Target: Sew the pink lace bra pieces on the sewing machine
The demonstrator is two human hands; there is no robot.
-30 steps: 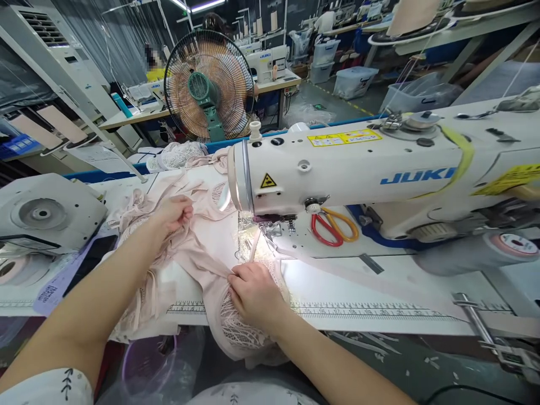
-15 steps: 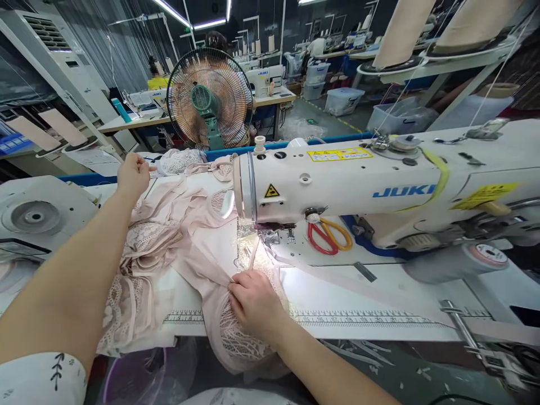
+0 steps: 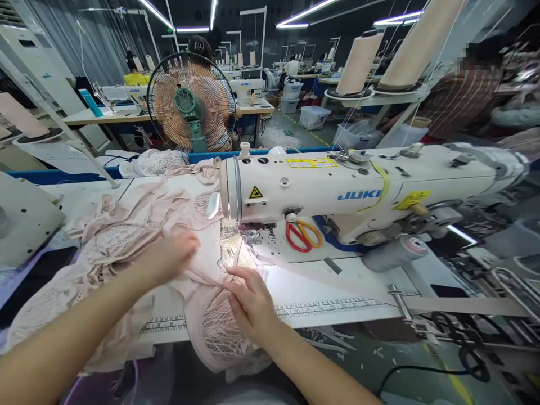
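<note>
1. Here's the right hand [image 3: 251, 301], just below the centre of the frame, thumb and fingertips pinching the edge of the pink lace garment [image 3: 217, 329].
2. That garment sits at lower centre, its lace part spilling over the front edge of the white table [image 3: 295, 284], its upper part close to the lit needle area.
3. And the left hand [image 3: 179, 254], left of centre, is a blur! Fingers look curled above the pink cloth; whether they grip anything, one cannot tell.
4. Along the left side, a heap of pink lace pieces [image 3: 113, 242] spreads over the table, partly behind the left forearm.
5. Across the middle and right stretches the white sewing machine [image 3: 312, 188], red-and-orange-handled scissors [image 3: 298, 236] lying beneath its arm.
6. Right of centre, a grey thread cone [image 3: 392, 256] lies on its side; upper left, a green fan [image 3: 185, 104] stands beyond the table.
</note>
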